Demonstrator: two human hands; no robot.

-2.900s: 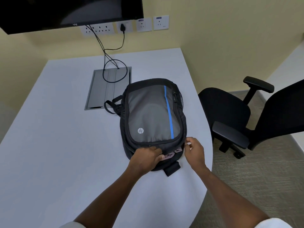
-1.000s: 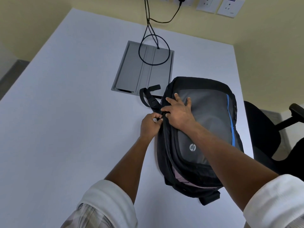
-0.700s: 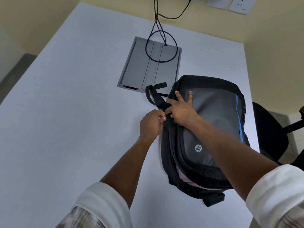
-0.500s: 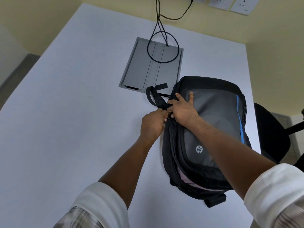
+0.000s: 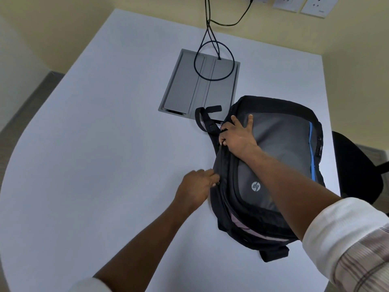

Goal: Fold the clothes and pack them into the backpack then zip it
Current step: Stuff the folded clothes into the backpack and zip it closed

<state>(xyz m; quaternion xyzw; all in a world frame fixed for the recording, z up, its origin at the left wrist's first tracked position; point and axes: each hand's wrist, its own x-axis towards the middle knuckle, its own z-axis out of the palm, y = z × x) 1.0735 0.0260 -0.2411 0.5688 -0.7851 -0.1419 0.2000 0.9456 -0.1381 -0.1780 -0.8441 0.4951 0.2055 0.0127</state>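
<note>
A: Zipping down the near side now! Half a second ago the left hand [image 5: 196, 187] was up beside the right hand [image 5: 237, 138] at the far left corner; it's since slid toward the wearer along the backpack's [image 5: 271, 171] left edge.

B: That suggests the zipper is closing along that flank. Left grip?

A: Fingers curled against the seam, pinching what looks like the zipper pull, though the pull itself is too small to make out. Right grip holds the bag's edge with thumb and curled fingers at the corner, two fingers splayed over the grey panel, bracing it.

B: And the bag itself?

A: Lying flat on the white worktop [image 5: 94, 144], near its right edge, front panel up: grey with a blue stripe, black surround. A strap [image 5: 205, 118] loops out toward the grey cable hatch [image 5: 200, 83].

B: Finished, then?

A: Not yet. Pink clothes [image 5: 248, 227] show through the gap at the near end, so that stretch is open.
</note>
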